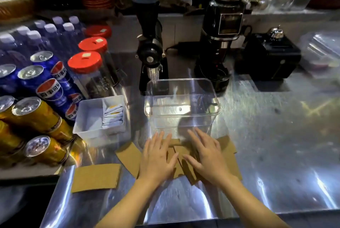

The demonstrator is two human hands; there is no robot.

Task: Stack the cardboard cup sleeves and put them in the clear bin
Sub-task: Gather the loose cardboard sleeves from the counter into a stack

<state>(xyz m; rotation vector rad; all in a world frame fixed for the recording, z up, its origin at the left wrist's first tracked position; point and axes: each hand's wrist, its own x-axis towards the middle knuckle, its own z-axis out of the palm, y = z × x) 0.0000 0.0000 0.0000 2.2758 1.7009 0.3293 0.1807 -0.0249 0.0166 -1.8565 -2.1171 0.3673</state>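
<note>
Gathering appears to be the step: left hand (157, 157) and right hand (207, 156), fingers spread flat, press on scattered cardboard sleeves (128, 156). Clear bin (182, 113) sits empty at twelve o'clock. One stray sleeve (96, 177) at nine o'clock likely needs collecting.

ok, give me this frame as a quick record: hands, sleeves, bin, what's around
left hand: flat, fingers spread, pressing on the sleeve pile
right hand: flat, fingers spread, on the same pile
sleeves: loose overlapping pile on the counter under both hands, not yet stacked
stray sleeve: lies flat, apart, left of the pile
bin: clear, empty, open top, just behind the pile
counter: shiny metal
white tray: left of bin, holds packets
cans: far left
grinders: behind bin
</note>
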